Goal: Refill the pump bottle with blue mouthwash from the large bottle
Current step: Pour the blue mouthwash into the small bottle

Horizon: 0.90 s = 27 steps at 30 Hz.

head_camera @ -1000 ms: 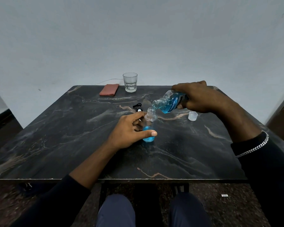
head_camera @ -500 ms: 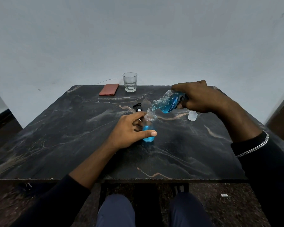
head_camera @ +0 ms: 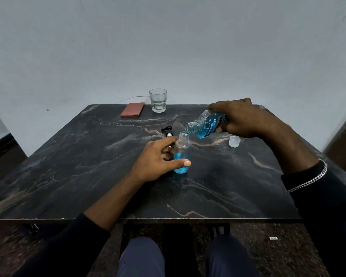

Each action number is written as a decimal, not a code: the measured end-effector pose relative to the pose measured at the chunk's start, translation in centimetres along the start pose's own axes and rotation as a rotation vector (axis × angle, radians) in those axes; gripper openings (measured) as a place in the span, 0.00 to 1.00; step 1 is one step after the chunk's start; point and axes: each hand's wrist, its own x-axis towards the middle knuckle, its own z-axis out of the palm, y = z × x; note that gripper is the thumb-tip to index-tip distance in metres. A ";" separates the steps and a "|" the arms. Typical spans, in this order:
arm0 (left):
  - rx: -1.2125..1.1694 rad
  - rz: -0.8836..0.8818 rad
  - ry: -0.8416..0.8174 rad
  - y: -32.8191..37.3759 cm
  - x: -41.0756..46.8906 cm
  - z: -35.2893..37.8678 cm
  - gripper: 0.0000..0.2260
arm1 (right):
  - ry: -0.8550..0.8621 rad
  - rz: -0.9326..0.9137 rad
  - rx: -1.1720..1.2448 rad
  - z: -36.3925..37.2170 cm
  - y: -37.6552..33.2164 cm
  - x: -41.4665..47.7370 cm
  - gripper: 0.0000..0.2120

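A small clear pump bottle [head_camera: 181, 154] stands upright and uncapped at the middle of the dark marble table [head_camera: 88, 176], about half full of blue liquid. My left hand [head_camera: 158, 159] grips its body with thumb in front. My right hand [head_camera: 242, 116] holds the large mouthwash bottle [head_camera: 207, 124] tilted steeply, its open mouth just above the small bottle's neck, with blue liquid at the lip. The black pump head [head_camera: 167, 131] lies on the table behind my left hand, partly hidden.
A clear cap [head_camera: 234, 141] sits on the table under my right wrist. A drinking glass [head_camera: 158, 100] and a folded reddish cloth [head_camera: 132, 109] stand at the far edge by the wall. My knees show below the near table edge.
Both hands and bottles have barely moved. The blue level in the small bottle looks slightly higher than a second ago.
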 end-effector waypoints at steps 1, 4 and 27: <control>0.002 0.000 0.000 0.0 0.0 0.0 0.22 | 0.001 0.002 0.000 0.0 -0.1 0.0 0.23; 0.014 0.000 -0.002 0.0 0.0 -0.1 0.22 | 0.002 0.006 -0.007 0.0 -0.1 -0.1 0.24; 0.032 -0.007 -0.013 -0.1 0.0 -0.1 0.23 | 0.004 0.006 -0.012 -0.3 -0.4 -0.3 0.21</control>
